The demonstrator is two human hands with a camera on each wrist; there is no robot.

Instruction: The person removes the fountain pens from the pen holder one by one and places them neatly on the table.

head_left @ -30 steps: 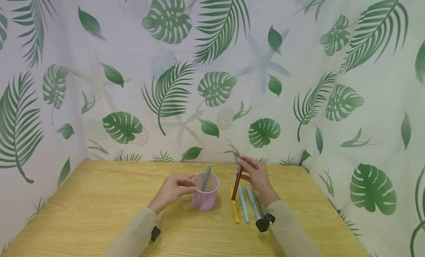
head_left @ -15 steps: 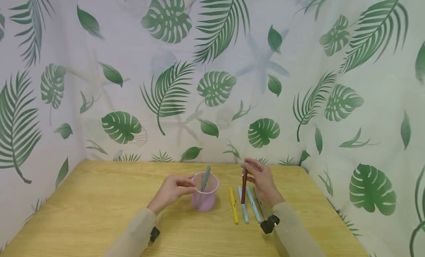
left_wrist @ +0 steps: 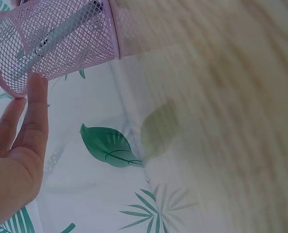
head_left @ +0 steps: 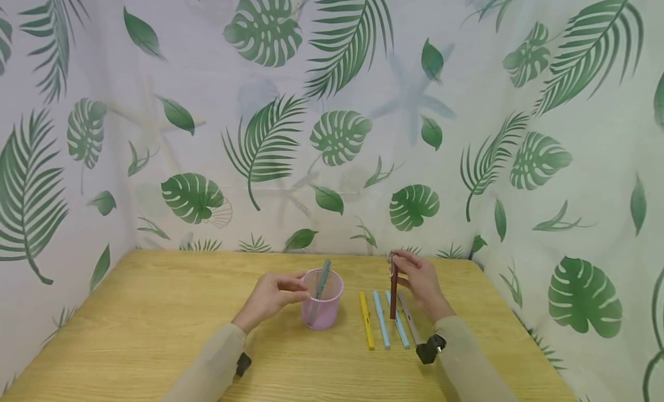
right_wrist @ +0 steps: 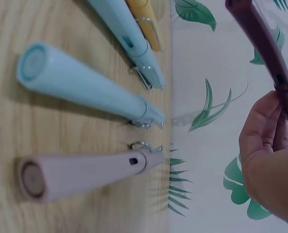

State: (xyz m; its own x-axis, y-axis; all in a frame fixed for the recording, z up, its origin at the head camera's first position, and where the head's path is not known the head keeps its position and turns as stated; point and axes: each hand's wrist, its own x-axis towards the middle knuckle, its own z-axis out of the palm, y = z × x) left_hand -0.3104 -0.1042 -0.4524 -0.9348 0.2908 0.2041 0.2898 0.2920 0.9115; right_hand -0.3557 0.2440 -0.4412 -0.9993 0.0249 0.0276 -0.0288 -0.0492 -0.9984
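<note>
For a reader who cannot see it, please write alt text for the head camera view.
A person's right hand holds a dark red pen upright above four pens lying side by side on a wooden table. The left hand touches a pink mesh cup with one grey-green pen inside. Leaf-print curtains surround the table.

The dark red pen (right_wrist: 262, 46) runs off the right wrist view's top edge — its tip unseen. The wooden table (left_wrist: 231, 97) is blurred in the left wrist view, and the pink mesh cup (left_wrist: 51, 39) is cropped at the top.
</note>
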